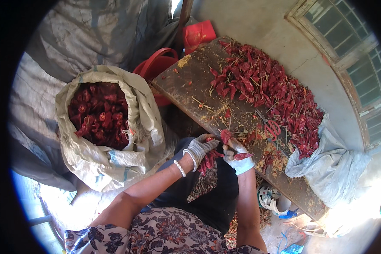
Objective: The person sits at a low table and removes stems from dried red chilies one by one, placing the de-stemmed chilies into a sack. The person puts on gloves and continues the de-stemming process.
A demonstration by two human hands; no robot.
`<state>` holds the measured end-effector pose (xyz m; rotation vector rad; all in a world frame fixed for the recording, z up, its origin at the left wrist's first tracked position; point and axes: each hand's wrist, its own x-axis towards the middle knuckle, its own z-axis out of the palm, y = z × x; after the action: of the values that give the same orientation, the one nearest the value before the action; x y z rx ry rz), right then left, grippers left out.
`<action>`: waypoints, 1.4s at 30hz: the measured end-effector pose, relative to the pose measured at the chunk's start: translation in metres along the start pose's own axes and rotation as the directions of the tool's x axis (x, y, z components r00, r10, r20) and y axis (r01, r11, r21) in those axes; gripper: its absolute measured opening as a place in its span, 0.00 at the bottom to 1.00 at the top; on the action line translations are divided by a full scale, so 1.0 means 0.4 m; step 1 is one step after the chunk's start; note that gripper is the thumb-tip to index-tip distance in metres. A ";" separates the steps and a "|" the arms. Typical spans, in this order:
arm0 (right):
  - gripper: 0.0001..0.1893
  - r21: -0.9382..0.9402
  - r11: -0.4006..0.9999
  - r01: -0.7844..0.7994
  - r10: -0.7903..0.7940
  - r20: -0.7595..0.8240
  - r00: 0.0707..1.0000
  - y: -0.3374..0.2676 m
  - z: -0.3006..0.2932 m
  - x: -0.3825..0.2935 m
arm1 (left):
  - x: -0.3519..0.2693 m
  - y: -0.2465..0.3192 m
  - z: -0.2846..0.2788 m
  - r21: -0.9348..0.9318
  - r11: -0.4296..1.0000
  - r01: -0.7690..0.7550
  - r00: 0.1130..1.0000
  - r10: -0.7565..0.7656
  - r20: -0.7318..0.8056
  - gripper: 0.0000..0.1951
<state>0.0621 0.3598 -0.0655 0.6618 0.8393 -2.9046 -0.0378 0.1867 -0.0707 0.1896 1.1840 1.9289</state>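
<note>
My left hand (200, 150), in a striped knit glove, is closed around several dried red chili peppers (206, 164) that hang below its fingers. Close beside it, my right hand (236, 155) wears a pale glove with darkened fingertips. A wrinkled dried chili (226, 136) is pinched in its fingers, and another chili (243, 156) lies across the palm side. Both hands are over my lap at the near edge of a wooden table (190, 85). A large heap of dried chilies with stems (260, 76) covers the table's far side. Scissors with red handles (272, 129) rest against it.
At left stands an open white woven sack (146, 127) holding dried chilies (98, 114). Behind it are a red bucket (157, 66) and a red bag (198, 35). A crumpled plastic sack (330, 162) lies at the table's right end. Stems (204, 184) litter the floor. A container (270, 198) stands below the table.
</note>
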 end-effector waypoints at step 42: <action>0.15 -0.925 0.061 0.376 -0.351 0.333 0.875 -0.088 0.146 -0.012 | 0.131 0.044 -0.025 0.247 0.956 -0.158 0.933 0.063 0.355 0.11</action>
<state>0.0380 0.3592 -0.0015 0.2121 2.8100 -1.7136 -0.0861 0.2145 -0.0769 0.7271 1.2119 1.7287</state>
